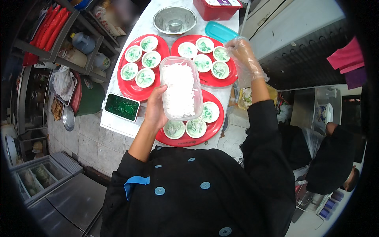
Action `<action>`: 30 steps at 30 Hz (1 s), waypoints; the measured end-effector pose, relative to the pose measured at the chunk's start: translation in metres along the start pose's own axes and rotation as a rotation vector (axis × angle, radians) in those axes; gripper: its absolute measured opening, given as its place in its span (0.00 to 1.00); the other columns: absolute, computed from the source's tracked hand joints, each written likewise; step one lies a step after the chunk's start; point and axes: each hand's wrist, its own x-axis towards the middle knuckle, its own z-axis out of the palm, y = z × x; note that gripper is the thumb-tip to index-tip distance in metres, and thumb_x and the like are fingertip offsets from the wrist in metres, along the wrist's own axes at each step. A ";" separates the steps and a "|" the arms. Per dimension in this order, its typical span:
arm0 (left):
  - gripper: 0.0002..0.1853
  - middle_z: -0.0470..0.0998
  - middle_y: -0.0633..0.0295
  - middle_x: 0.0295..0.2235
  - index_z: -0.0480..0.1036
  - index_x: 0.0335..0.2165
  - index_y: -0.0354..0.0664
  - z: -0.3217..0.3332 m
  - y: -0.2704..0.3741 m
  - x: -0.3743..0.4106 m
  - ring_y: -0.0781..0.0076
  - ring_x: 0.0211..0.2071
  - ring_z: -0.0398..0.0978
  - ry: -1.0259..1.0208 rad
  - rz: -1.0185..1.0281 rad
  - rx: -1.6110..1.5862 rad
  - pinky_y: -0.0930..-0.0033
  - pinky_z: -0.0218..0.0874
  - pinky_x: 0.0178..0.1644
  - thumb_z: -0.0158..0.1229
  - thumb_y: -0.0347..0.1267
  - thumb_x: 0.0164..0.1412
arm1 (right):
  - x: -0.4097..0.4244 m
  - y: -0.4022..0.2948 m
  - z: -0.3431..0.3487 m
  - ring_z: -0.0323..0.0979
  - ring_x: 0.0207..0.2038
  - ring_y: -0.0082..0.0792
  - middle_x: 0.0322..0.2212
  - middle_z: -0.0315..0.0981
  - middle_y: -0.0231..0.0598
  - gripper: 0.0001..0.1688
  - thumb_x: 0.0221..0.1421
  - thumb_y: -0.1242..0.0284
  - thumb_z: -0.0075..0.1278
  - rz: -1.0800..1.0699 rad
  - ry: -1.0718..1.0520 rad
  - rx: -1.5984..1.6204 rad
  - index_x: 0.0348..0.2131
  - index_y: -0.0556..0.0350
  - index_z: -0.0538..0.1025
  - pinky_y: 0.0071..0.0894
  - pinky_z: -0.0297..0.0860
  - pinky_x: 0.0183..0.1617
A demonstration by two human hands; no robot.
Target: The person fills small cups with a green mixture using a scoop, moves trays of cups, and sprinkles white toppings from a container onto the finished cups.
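My bare left hand (157,107) grips a clear plastic tub (199,97) heaped with white shreds (179,89), tilted over the table. In a clear plastic glove, my right hand (241,51) hovers at the right rim of the right red plate (232,77), beside a white cup (221,54). Its fingertips are bunched; whether they pinch anything is hidden. Several small white cups with pale liquid and green bits stand on that plate and on the left red plate (124,86). On the near red plate (214,134), shreds top a cup (196,128) and its left neighbour (174,129).
A white container of dark green jelly (122,107) sits at the table's left edge. Farther back are a steel bowl (174,20), a turquoise lid (221,32) and a red tub (217,10). Another person (328,157) in black is at the right.
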 end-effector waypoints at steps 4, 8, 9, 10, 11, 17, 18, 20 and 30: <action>0.30 0.69 0.50 0.45 0.58 0.50 0.31 -0.002 -0.001 0.004 0.61 0.46 0.71 0.003 -0.005 -0.006 0.59 0.64 0.50 0.48 0.41 0.56 | 0.013 0.023 0.015 0.74 0.27 0.35 0.23 0.74 0.53 0.07 0.39 0.80 0.51 0.007 -0.040 -0.076 0.24 0.67 0.76 0.32 0.69 0.33; 0.29 0.69 0.50 0.45 0.58 0.50 0.31 0.002 -0.001 0.007 0.61 0.45 0.71 -0.003 0.013 0.006 0.60 0.64 0.50 0.48 0.41 0.56 | 0.023 0.014 0.007 0.75 0.28 0.38 0.23 0.74 0.54 0.08 0.38 0.80 0.53 0.093 -0.038 -0.079 0.25 0.65 0.77 0.33 0.70 0.34; 0.29 0.69 0.49 0.45 0.57 0.50 0.31 0.002 -0.001 0.010 0.61 0.45 0.71 -0.017 -0.004 -0.003 0.59 0.65 0.49 0.48 0.41 0.56 | 0.023 0.007 0.006 0.75 0.29 0.38 0.23 0.74 0.54 0.08 0.38 0.80 0.54 0.075 -0.026 -0.117 0.25 0.64 0.78 0.33 0.70 0.34; 0.29 0.69 0.49 0.45 0.57 0.51 0.31 0.001 -0.002 0.013 0.61 0.45 0.71 -0.031 -0.020 -0.012 0.59 0.65 0.49 0.48 0.41 0.56 | 0.022 0.003 0.005 0.75 0.29 0.38 0.24 0.74 0.55 0.08 0.37 0.80 0.55 0.056 -0.014 -0.156 0.26 0.63 0.78 0.33 0.70 0.34; 0.30 0.69 0.49 0.45 0.57 0.51 0.31 0.000 -0.003 0.016 0.61 0.45 0.71 -0.046 -0.038 -0.021 0.59 0.65 0.49 0.47 0.41 0.56 | 0.020 0.003 0.004 0.75 0.29 0.38 0.24 0.74 0.54 0.09 0.37 0.80 0.55 0.023 -0.021 -0.194 0.26 0.63 0.78 0.33 0.70 0.34; 0.29 0.69 0.49 0.45 0.57 0.51 0.31 0.003 0.000 0.025 0.60 0.45 0.71 -0.083 -0.066 -0.071 0.57 0.65 0.49 0.47 0.41 0.56 | -0.013 -0.098 -0.004 0.74 0.29 0.35 0.27 0.75 0.44 0.14 0.37 0.79 0.58 -0.223 -0.185 0.181 0.30 0.63 0.77 0.31 0.70 0.36; 0.29 0.69 0.49 0.45 0.57 0.51 0.31 0.004 0.000 0.026 0.60 0.45 0.71 -0.102 -0.069 -0.079 0.58 0.65 0.48 0.47 0.40 0.56 | -0.020 -0.114 0.000 0.73 0.32 0.34 0.31 0.75 0.43 0.19 0.37 0.78 0.59 -0.358 -0.347 0.004 0.35 0.63 0.76 0.30 0.69 0.38; 0.29 0.70 0.49 0.44 0.58 0.50 0.31 0.006 -0.002 0.027 0.60 0.44 0.72 -0.144 -0.088 -0.096 0.58 0.66 0.48 0.48 0.40 0.55 | -0.044 -0.118 0.029 0.70 0.34 0.29 0.33 0.72 0.39 0.20 0.42 0.76 0.56 -0.334 -0.329 0.390 0.39 0.62 0.72 0.27 0.67 0.40; 0.30 0.70 0.48 0.44 0.58 0.50 0.30 0.000 -0.005 0.025 0.59 0.43 0.73 -0.138 -0.095 -0.038 0.58 0.65 0.48 0.48 0.42 0.55 | -0.030 -0.110 0.050 0.71 0.27 0.29 0.25 0.74 0.36 0.12 0.37 0.80 0.58 -0.368 -0.214 0.292 0.29 0.60 0.77 0.27 0.68 0.33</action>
